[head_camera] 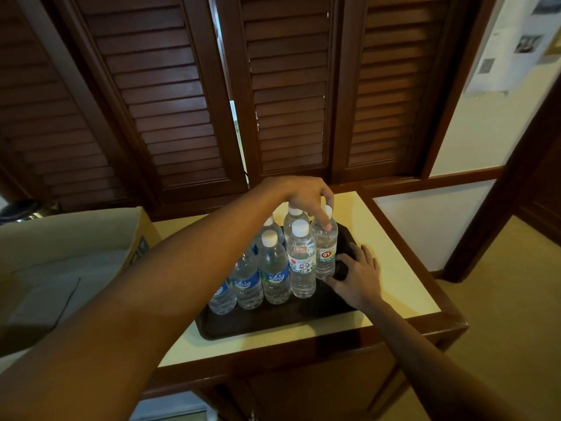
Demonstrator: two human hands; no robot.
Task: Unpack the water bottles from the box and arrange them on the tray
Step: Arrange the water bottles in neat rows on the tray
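Dark brown plastic tray sits on the cream-topped wooden cabinet, and on it we have clear plastic water bottles with white caps standing upright in close rows, at least 7 of them. Our left hand reaches over from 9 o'clock and pinches the neck of the clear bottle with the red and green label at the 3 o'clock end, probably to settle it tight against its neighbour. Our right hand lies flat and unclenched on the tray's 3 o'clock edge, likely steadying it, fingers just beside that bottle's base. At 9 o'clock the open cardboard box stands near; we cannot tell whether bottles remain inside. Brown louvred shutters close off 12 o'clock.
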